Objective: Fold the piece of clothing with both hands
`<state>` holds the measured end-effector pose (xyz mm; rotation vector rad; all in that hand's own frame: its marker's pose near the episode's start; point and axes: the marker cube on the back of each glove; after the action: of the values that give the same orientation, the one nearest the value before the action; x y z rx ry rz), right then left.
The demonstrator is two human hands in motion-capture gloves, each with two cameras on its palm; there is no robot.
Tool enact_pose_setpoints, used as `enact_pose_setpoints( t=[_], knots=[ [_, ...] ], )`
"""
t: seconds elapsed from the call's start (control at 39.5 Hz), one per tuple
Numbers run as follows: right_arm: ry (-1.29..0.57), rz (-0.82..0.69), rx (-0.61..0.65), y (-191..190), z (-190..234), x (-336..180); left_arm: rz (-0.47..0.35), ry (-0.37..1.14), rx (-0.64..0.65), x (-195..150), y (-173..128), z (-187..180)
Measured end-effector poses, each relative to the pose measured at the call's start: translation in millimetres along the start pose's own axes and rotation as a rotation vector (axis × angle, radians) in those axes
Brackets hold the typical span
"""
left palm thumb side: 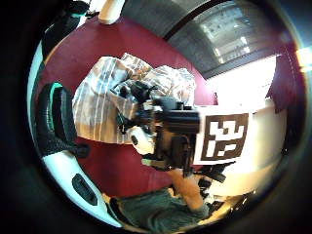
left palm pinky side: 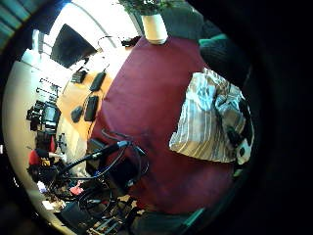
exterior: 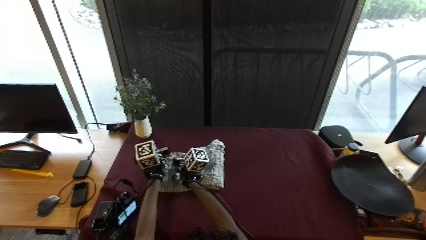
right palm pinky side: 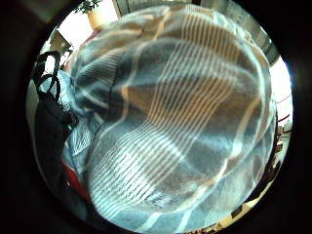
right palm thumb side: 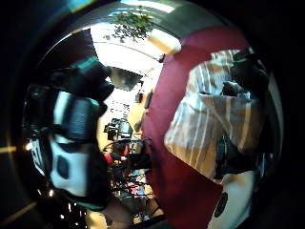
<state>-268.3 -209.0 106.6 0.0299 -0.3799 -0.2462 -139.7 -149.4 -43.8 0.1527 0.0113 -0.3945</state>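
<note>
A grey and white striped garment lies bunched on the dark red tablecloth, left of the middle. My right hand rests on its near left part. In the left thumb side view the right hand has its fingers curled into the cloth. Striped fabric fills the right little finger side view, and a raised fold shows beside that hand's dark fingers. My left hand hovers just left of the garment, fingers loosely curved, holding nothing.
A white vase with a plant stands at the table's far left corner. On the wooden desk to the left are a monitor, a phone and a mouse. A black round object lies at the right edge.
</note>
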Motion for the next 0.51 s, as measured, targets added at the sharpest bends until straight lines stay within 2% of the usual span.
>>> enact_pose_setpoints(
  t=[0.1, 0.2, 0.35, 0.4, 0.51],
  knots=[
    [-0.017, -0.064, -0.170, 10.5, 9.2, 1.1, -0.001, -0.015, -0.003, -1.8, -0.9, 6.2],
    [-0.083, -0.241, -0.493, 27.6, 4.7, 0.4, 0.013, -0.010, -0.001, 2.2, 1.6, 5.7],
    [0.055, -0.390, -0.830, 55.2, -27.6, 13.8, 0.045, -0.001, -0.008, 13.5, -0.5, 12.9],
    [0.206, -0.320, -0.826, 56.1, -42.0, 24.9, 0.059, 0.001, -0.012, 18.7, 0.2, 13.4],
    [0.666, -0.064, -0.642, 46.4, -88.6, 59.1, 0.076, -0.021, 0.011, 32.4, 5.1, 2.1]
  ],
)
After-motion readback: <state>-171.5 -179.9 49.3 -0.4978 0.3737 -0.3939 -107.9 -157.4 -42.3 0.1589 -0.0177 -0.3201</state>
